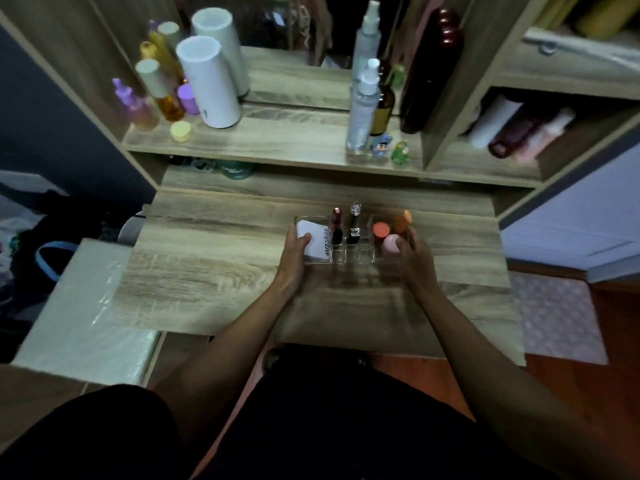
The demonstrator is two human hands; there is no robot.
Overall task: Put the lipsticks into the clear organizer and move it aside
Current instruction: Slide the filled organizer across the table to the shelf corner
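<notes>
**Both hands on the organizer**

Wood-grain desk [214, 271] fills the middle of the view, with a shelf [277, 147] behind it and a mirror above that. On the desk, a little right of centre, sits the clear organizer [337, 259], its divided cells in the middle and an open bay at each end.

Two lipsticks stand upright in the back cells: a red lipstick [336, 221] on the left and a dark lipstick [354, 218] with a clear cap just beside it. Two black-based ones (hard to make out in the dim light) stand in front of them. A white pouch [313, 244] lies in the left bay. In the right bay are an orange sponge [402, 221], a coral cap [381, 230] and a pink sponge [390, 245].

The left hand [294, 258] is closed on the organizer's left end, thumb resting on the pouch. The right hand [414, 256] is closed on the right end, thumb touching the pink sponge.

On the shelf stand white cylinders [207, 81], amber bottles [162, 84] and purple ones at left, and a clear spray bottle [363, 109] at right.
</notes>
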